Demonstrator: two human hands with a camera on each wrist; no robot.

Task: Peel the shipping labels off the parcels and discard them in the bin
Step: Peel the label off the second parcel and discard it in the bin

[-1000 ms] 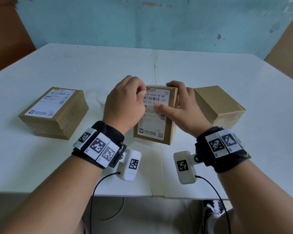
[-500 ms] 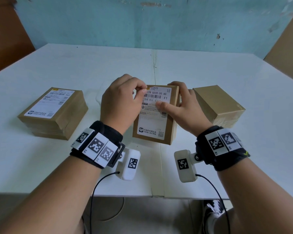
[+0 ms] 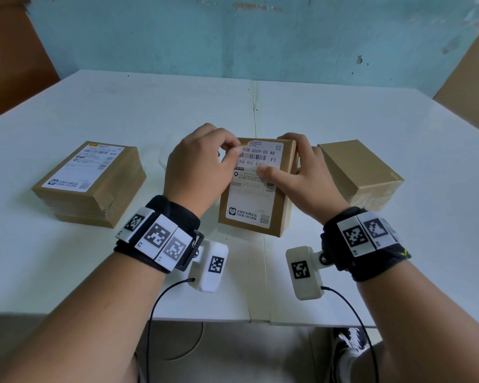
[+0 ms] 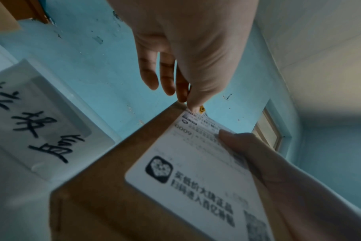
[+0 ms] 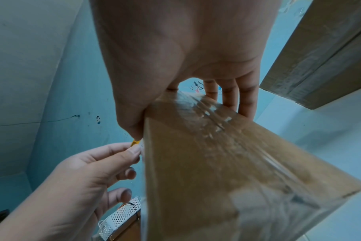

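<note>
A brown middle parcel [image 3: 281, 217] lies between my hands with a white shipping label [image 3: 246, 200] on its top face. My left hand [image 3: 234, 152] pinches the label's far left corner [image 4: 196, 111] between thumb and forefinger; the yellow-marked corner is slightly lifted. My right hand [image 3: 277, 156] grips the parcel: its thumb [image 3: 263, 171] presses on the label and its fingers [image 5: 227, 97] wrap over the far edge. A second labelled parcel [image 3: 116, 194] lies at the left. A white bin [image 4: 41, 122] with handwriting sits just left of the middle parcel, mostly hidden by my left hand in the head view.
A plain brown parcel [image 3: 357, 175] without a label on top lies close to my right hand. The white table [image 3: 315, 111] runs back to a blue wall. Large cardboard sheets [image 3: 470, 73] lean at the right and far left.
My left fingertips have moved up to the label's far left corner and now pinch it. More of the label's print shows. The right hand keeps its hold on the parcel.
</note>
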